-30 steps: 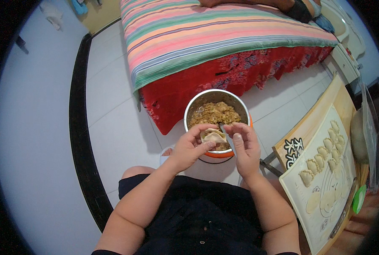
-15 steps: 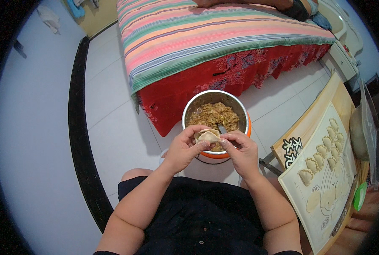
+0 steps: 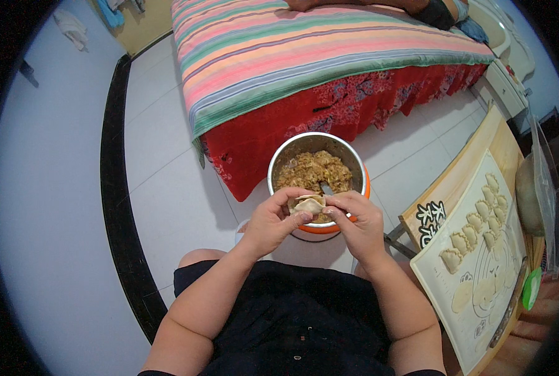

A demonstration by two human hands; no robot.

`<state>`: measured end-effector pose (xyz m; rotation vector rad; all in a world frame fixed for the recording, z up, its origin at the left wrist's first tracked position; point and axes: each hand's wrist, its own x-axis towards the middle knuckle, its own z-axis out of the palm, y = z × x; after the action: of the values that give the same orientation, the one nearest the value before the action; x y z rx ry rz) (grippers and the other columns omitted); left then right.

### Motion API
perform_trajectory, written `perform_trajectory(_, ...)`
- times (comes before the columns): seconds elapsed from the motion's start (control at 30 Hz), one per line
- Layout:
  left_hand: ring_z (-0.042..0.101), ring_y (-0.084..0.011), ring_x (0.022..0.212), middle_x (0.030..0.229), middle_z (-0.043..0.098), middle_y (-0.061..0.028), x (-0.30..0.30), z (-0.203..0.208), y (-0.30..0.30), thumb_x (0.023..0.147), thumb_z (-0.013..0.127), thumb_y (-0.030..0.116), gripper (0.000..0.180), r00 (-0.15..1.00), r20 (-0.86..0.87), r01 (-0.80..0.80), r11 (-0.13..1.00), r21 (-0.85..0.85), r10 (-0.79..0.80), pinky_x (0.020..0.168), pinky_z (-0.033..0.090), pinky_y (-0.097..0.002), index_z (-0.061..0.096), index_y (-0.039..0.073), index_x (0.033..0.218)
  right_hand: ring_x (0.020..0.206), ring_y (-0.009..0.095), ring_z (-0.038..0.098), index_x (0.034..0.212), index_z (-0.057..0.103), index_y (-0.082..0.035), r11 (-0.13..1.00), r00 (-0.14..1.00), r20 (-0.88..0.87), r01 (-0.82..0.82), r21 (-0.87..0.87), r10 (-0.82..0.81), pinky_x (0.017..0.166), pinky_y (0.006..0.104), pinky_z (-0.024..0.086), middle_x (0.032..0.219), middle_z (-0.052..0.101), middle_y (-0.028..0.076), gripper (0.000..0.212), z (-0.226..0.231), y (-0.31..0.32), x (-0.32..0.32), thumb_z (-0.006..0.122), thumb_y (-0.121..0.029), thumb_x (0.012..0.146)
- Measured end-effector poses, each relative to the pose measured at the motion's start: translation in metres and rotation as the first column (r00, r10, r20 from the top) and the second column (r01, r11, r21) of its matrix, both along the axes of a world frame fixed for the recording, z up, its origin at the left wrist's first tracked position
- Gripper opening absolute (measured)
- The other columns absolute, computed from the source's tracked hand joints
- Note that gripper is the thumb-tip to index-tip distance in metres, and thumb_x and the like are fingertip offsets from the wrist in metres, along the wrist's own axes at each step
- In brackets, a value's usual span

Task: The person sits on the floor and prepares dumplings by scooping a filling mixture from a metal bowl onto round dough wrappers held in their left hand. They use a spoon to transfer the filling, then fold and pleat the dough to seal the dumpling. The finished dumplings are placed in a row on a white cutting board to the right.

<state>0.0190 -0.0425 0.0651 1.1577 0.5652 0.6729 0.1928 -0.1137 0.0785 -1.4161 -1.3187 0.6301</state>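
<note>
Between my two hands is a half-folded dumpling (image 3: 309, 204), pale dough around a filling that barely shows. My left hand (image 3: 278, 217) grips its left side between thumb and fingers. On the right edge, my right hand (image 3: 356, 219) pinches the dough with thumb and forefinger. Both hands are over the near rim of a steel bowl (image 3: 277, 164) of brown minced filling (image 3: 314, 170). A metal utensil handle (image 3: 326, 188) sticks out of the filling, its lower part hidden.
At right, a wooden table (image 3: 439, 182) bears a white mat (image 3: 439, 285) with several finished dumplings (image 3: 482, 208) and flat dough rounds (image 3: 462, 296). A green scraper-like piece (image 3: 531, 289) lies at its edge. Ahead stands a bed (image 3: 292, 56) with a person's legs (image 3: 380, 5) on it.
The dumpling's edges are drawn closer together, with less of an opening on top. My right fingers have shifted slightly along its right edge.
</note>
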Motion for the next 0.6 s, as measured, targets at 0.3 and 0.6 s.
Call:
perform_trajectory(0.3, 0.057, -0.0106, 0.098, 0.108, 0.060, -0.0064, 0.0002, -0.0044, -0.0024, 0.085, 0.064, 0.007, 0.037, 0.993, -0.119, 0.001, 0.993, 0.115, 0.013, 0.083, 0.047, -0.0242, 0.049, 0.003, 0.119, 0.075, 0.025, 0.063, 0.088, 0.067, -0.001, 0.991, 0.969, 0.244, -0.009, 0.137, -0.025, 0.068, 0.0326, 0.051, 0.084, 0.065, 0.012, 0.014, 0.0021, -0.0010, -0.0026, 0.068, -0.003, 0.075)
perform_trajectory(0.6, 0.058, -0.0094, 0.093, 0.107, 0.060, -0.0058, 0.0018, -0.0027, -0.0012, 0.085, 0.064, 0.007, 0.035, 0.994, -0.075, -0.071, 0.988, 0.136, 0.082, 0.080, 0.048, -0.0244, 0.052, 0.004, 0.117, 0.076, 0.025, 0.064, 0.094, 0.065, 0.000, 0.999, 0.997, 0.074, 0.011, 0.030, -0.013, 0.070, 0.0320, 0.051, 0.085, 0.065, 0.013, 0.017, -0.0006, -0.0027, -0.0001, 0.065, -0.001, 0.077)
